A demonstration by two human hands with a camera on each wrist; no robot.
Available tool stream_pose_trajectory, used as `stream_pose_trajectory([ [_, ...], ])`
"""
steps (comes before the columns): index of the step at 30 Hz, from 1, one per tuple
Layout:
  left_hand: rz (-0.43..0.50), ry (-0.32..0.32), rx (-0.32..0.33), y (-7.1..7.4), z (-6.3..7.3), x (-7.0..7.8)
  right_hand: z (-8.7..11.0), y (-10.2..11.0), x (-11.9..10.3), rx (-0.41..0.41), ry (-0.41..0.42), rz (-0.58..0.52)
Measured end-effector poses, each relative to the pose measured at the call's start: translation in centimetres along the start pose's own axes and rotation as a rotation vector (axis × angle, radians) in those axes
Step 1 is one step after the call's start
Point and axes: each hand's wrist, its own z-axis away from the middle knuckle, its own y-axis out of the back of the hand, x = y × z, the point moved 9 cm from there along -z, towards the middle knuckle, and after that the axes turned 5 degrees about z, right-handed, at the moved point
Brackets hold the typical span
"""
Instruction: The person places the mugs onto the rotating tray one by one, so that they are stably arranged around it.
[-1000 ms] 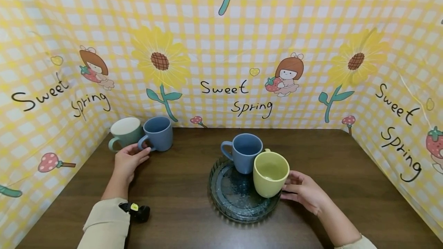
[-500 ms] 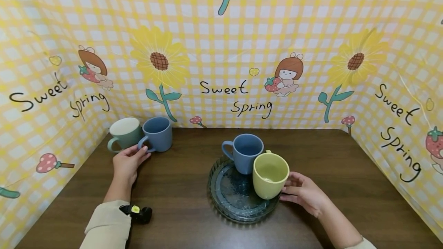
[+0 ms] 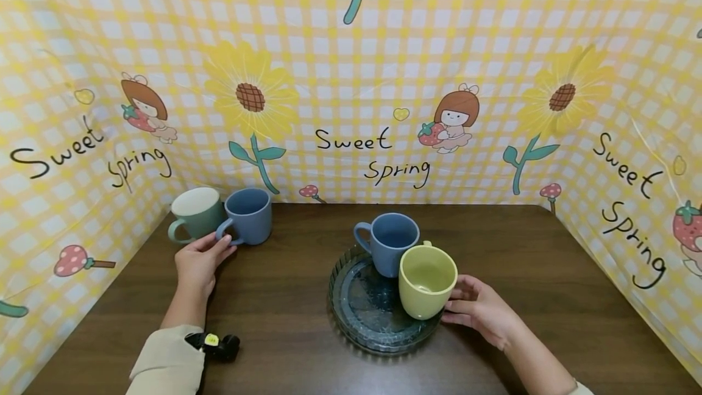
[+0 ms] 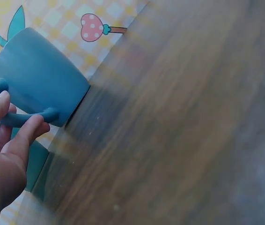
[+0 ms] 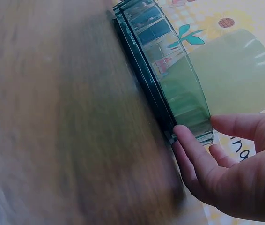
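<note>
With thumb and fingers, my left hand (image 3: 196,266) pinches the handle of a blue mug (image 3: 255,224) standing upright at the back left. The left wrist view shows the fingers round that handle (image 4: 27,119). A green mug (image 3: 205,224) with a white inside stands just left of it. My right hand (image 3: 484,311) holds the right edge of a round glass turntable (image 3: 359,316), thumb at the upper rim and fingers lower down. On the turntable stand a yellow-green mug (image 3: 425,300), near my right fingers, and a second blue mug (image 3: 386,256) behind it, its handle toward the left.
The dark wooden table (image 3: 285,297) is bounded at the back and both sides by a yellow checked cloth (image 3: 351,78) with flower prints. A black wrist camera (image 3: 219,347) is strapped to the left sleeve.
The turntable has rotated slightly: its blue mug has shifted right and the yellow-green mug toward me. My right hand stays at the edge. The left hand keeps its pinch on the blue mug's handle.
</note>
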Motion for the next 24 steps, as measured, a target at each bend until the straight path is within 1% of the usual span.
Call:
stream_pose_trajectory([
  [3, 0.011, 0.01, -0.008, 0.0, 0.2, 0.0, 0.0, 0.0, 0.1, 0.006, -0.002, 0.004],
  [13, -0.01, 0.049, -0.038, -0.2, 1.0, -0.1, 0.1, 0.1, 0.3, 0.006, -0.003, 0.009],
  [20, 0.009, 0.045, -0.101, -0.9, 1.5, -0.1, -0.1, 0.5, 0.0, 0.008, 0.006, 0.039],
  [24, 0.018, 0.033, -0.119, -1.2, 1.8, -0.1, -0.2, 0.8, 0.0, 0.006, 0.005, 0.039],
])
